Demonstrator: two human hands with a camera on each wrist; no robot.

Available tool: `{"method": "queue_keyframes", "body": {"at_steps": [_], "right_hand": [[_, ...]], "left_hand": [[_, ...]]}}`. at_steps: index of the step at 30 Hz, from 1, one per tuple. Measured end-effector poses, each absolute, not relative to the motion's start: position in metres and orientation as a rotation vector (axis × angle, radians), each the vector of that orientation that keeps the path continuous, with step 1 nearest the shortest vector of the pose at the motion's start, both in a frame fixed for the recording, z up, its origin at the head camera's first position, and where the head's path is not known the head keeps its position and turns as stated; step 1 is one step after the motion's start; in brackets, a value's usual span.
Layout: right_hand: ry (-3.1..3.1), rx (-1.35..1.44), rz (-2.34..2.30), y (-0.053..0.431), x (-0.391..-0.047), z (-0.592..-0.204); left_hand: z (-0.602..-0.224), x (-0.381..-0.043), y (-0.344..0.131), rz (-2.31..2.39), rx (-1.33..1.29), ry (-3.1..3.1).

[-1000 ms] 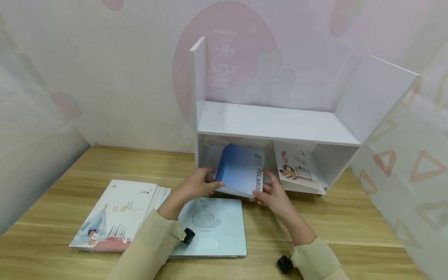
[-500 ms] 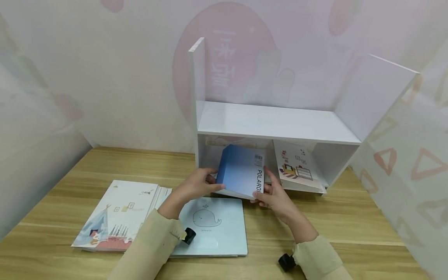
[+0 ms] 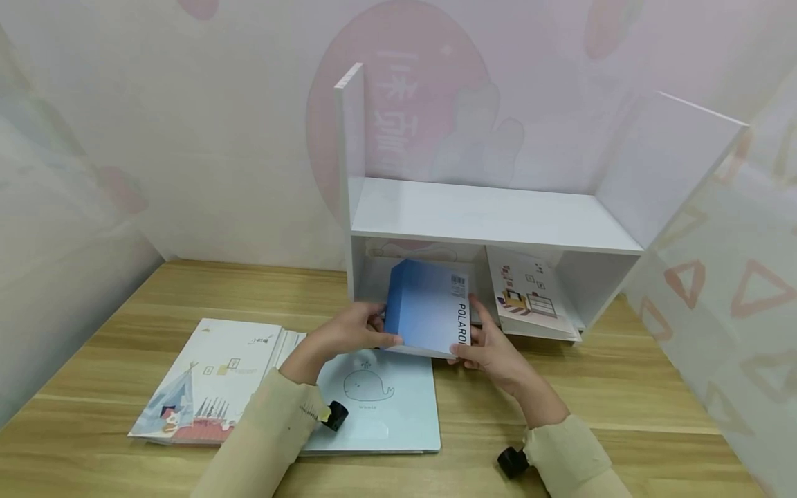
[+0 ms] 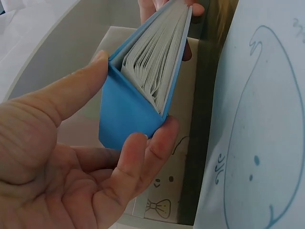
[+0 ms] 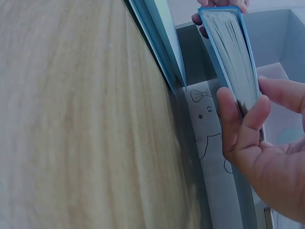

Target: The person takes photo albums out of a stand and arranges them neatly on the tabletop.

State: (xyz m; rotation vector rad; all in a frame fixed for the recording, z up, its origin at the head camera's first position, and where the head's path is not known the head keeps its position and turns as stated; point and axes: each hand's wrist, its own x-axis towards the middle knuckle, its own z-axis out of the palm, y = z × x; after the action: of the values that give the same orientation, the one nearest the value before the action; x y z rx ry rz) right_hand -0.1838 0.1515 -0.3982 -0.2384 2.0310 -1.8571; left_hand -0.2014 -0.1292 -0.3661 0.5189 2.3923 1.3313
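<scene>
Head view shows both hands (image 3: pixel 342 335) gripping the blue book (image 3: pixel 429 304) from opposite sides, thumbs (image 3: pixel 470 354) at its near corners.

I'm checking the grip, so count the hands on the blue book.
2. The left hand holds the left side of the blue book; the right hand holds its right side. Some fingers are partly hidden behind the book.
</scene>
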Motion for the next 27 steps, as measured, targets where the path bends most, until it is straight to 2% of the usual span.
{"method": "queue_keyframes", "body": {"at_steps": [27], "right_hand": [[2.064,-0.300,-1.844,0.1512,-0.1789,-0.3916]], "left_hand": [[-0.3581,-0.1953,-0.1292,1.334,0.376,2.390]]}}
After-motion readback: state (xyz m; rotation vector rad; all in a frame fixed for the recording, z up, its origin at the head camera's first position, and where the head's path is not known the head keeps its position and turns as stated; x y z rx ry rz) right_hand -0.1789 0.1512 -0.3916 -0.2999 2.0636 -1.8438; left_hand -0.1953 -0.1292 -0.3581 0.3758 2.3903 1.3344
